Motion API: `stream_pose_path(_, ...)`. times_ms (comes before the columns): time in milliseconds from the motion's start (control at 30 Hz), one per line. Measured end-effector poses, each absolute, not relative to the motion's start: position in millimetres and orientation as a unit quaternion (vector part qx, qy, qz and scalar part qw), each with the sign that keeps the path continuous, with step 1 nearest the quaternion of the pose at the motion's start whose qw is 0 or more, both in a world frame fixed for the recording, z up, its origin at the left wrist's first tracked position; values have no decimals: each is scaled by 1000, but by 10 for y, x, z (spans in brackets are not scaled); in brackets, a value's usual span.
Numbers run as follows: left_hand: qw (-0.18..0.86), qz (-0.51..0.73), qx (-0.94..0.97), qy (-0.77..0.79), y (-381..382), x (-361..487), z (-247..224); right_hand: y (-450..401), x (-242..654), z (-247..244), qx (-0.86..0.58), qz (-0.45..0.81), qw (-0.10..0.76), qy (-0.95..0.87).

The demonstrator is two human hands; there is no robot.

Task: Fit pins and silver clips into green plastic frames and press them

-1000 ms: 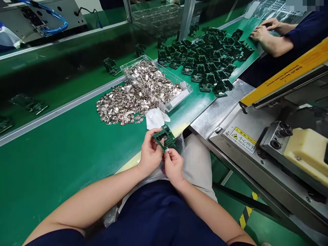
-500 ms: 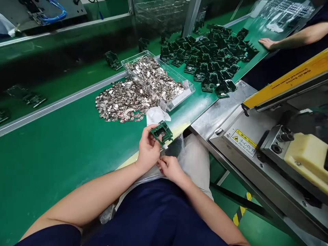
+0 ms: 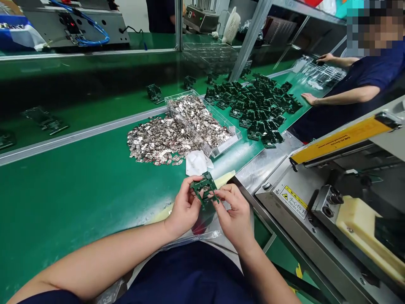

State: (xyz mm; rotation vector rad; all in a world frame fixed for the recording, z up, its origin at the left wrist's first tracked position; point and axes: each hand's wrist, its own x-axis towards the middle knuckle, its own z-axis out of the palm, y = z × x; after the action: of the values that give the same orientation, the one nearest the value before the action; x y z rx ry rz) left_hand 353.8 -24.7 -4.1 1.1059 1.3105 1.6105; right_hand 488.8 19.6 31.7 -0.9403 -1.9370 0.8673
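Observation:
A green plastic frame (image 3: 206, 180) with a cut-out middle is held up over the table's near edge. My left hand (image 3: 183, 211) grips its left side, thumb in front and fingers behind. At its right edge, my right hand (image 3: 236, 215) has thumb and fingertips pinched on the frame; any small piece between them is too small to make out. Beyond my hands lies a crumpled white cloth (image 3: 196, 163). Behind it are a heap of small silvery metal pieces (image 3: 152, 141) and a clear plastic tray (image 3: 227, 146) filled with more of them.
Many similar green frames (image 3: 253, 105) are piled at the back right. On the right stands a machine with a yellow bar (image 3: 341, 137) and a hand-injury warning label (image 3: 294, 202). A co-worker (image 3: 363, 80) stands beyond it. A metal rail (image 3: 82, 134) runs along the table's back.
My right hand has come up from below, near my lap, to the frame's right edge. The view has tilted upward, bringing more of the co-worker into sight.

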Motion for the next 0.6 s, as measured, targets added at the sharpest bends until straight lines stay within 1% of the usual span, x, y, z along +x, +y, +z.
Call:
stream_pose_path(100, 385, 632, 458, 493, -268, 3539, -49, 205, 4794, 262, -380, 324, 404, -766)
stream_pose_path(267, 382, 617, 483, 490, -297, 3554, -52, 222, 4821, 297, -398, 326, 372, -773)
stream_pose_path(400, 386, 602, 499, 490, -330, 3569, -53, 240, 4848, 326, -411, 381, 382, -735)
stream_pose_path(600, 389, 580, 503, 509, -358, 3581, -35, 243, 4907, 207, -446, 522, 399, -607)
